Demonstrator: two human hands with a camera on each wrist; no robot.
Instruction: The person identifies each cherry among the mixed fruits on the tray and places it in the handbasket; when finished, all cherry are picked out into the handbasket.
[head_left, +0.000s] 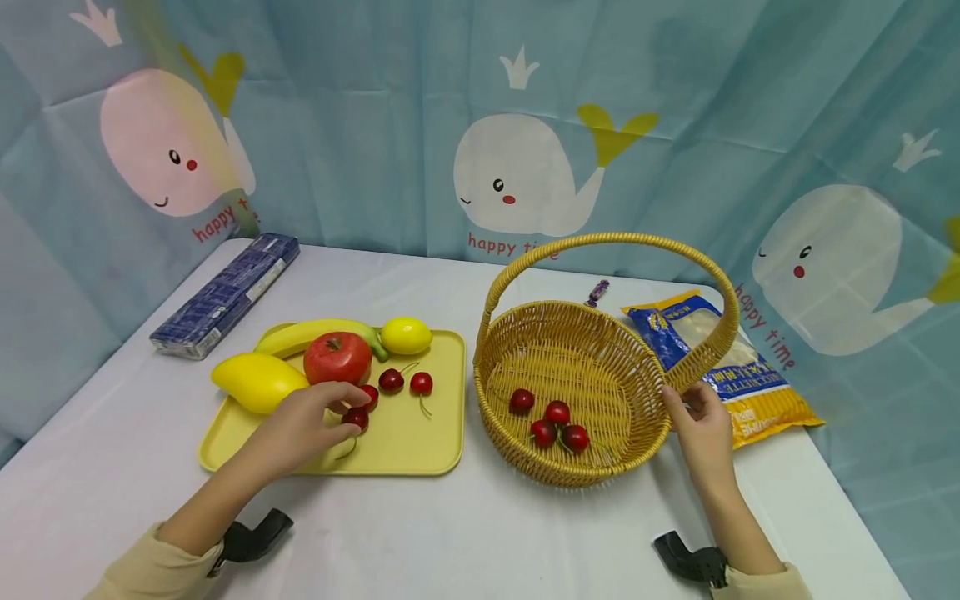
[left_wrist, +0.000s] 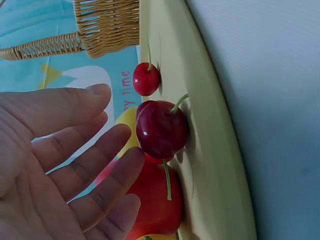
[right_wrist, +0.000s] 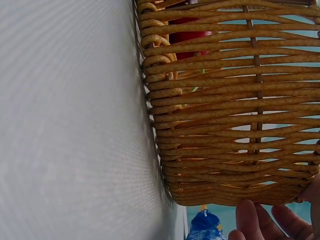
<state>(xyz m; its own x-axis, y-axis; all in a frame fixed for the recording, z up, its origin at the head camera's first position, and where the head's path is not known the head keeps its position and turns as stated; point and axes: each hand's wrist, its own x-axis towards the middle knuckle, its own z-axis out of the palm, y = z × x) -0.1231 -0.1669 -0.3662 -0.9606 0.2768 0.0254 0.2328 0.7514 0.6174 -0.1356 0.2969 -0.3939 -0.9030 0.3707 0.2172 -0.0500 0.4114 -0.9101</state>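
My left hand (head_left: 307,423) reaches over a yellow tray (head_left: 420,442), thumb and fingers spread beside a dark red cherry (head_left: 355,419). In the left wrist view a gap shows between the thumb and that cherry (left_wrist: 162,130), while the fingertips come close to it. Several stemmed cherries lie on the tray, one (head_left: 422,383) farthest right. My right hand (head_left: 702,421) grips the rim of a wicker basket (head_left: 570,475) at the foot of its arched handle. Inside the basket several cherries (head_left: 557,412) sit together. The right wrist view shows the woven side (right_wrist: 240,125) and fingers beneath.
On the tray also lie a red apple (head_left: 337,358), a banana (head_left: 315,332), a lemon (head_left: 406,336) and a yellow mango (head_left: 258,382). A blue box (head_left: 225,296) stands back left. Behind the basket are a wrapped candy (head_left: 597,292) and a blue-and-yellow bag (head_left: 757,392).
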